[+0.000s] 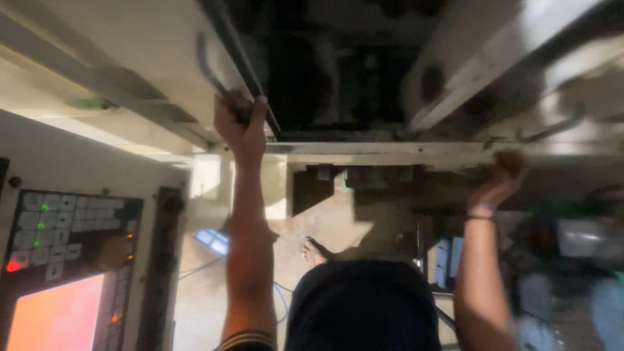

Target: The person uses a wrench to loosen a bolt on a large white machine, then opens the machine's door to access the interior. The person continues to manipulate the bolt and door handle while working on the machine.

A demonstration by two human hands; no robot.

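A person stands at a large machine with both arms stretched far up toward its housing. The left hand [240, 123] is clamped around a curved metal door handle [207, 68] at the edge of a pale sliding door [149, 45], fingers wrapped over the bar where the door meets the dark machine opening [325, 71]. The right hand [499, 182], well apart from the left, reaches up against the underside of a metal rail [390, 149] that crosses the scene; blur makes it impossible to tell whether that hand grips anything or only presses there. A band [481, 209] circles the right wrist. A 2nd curved handle [556, 127] shows just to the right of that hand, on a second pale panel [487, 58], but the hand is not on it.

At the near left sits a control panel [71, 260] with a grid of grey keys, small green and red lights and a glowing orange screen [58, 318]. Between the 2 arms, in the near centre, is a dark garment [364, 305], and beyond it a foot in a sandal [314, 250] rests on the concrete floor [214, 299]. The right side of the scene is heavily blurred.
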